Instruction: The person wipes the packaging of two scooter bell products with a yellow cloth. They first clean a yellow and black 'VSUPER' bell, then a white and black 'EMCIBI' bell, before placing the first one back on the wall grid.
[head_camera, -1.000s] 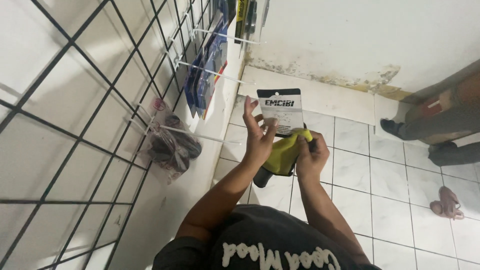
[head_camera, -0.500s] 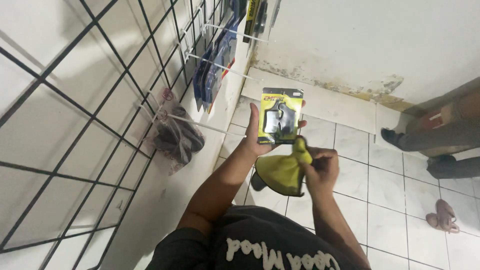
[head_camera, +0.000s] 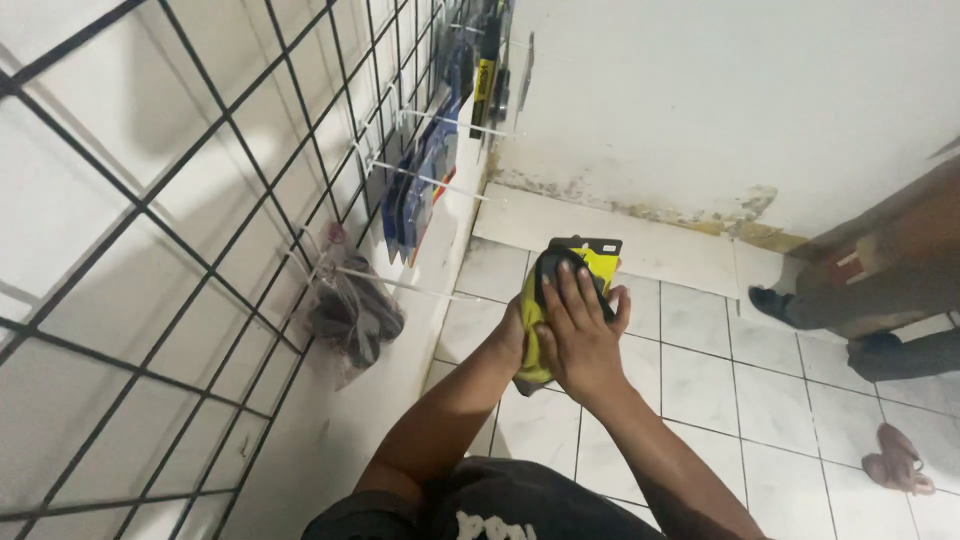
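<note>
packaged item being wiped with yellow cloth, wipe underway, not hung on rack.

right hand (head_camera: 578, 335) is laid flat, fingers spread, over the front of a small carded package (head_camera: 590, 262), pressing a yellow cloth (head_camera: 533, 340) against it; left hand (head_camera: 515, 335) is mostly hidden behind, seemingly clamped on package and cloth from below, grip cannot be fully told. package is held in the air above the tiled floor (head_camera: 700, 380), near the wire grid rack (head_camera: 200, 200). judged midway: front being rubbed, package not on any hook (head_camera: 400, 283); a bagged dark item (head_camera: 350, 315) and blue packs (head_camera: 420, 190) are hung there. versus half a second ago: package was held up uncovered by the left hand, cloth was bunched lower in the right; now the right hand is brought over it.
</note>
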